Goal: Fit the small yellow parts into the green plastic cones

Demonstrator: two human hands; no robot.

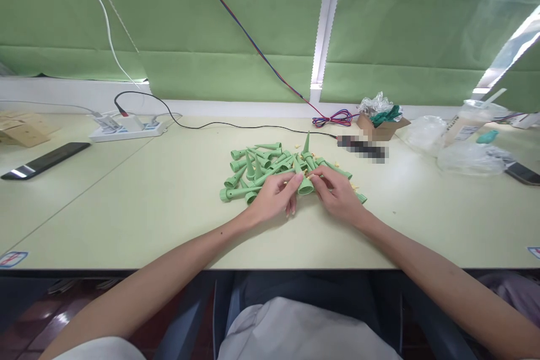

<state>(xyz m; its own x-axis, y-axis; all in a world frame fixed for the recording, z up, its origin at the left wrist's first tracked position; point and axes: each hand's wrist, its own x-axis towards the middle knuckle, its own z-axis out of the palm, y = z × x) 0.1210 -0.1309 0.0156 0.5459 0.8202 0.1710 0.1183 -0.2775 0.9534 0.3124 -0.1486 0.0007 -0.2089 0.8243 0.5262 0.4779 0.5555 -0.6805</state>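
A heap of several green plastic cone-shaped spikes lies in the middle of the pale table, with small yellowish bits scattered among them. My left hand pinches a green cone at the heap's near edge, fingers closed on it. My right hand meets it from the right, fingers pinched at the same cone's wide end, on a small yellowish piece I cannot make out clearly. One cone stands upright at the back of the heap.
A white power strip with cables sits back left, a black phone left of it, a cardboard piece far left. Back right: a small cardboard box, clear plastic bags, a bottle, another phone.
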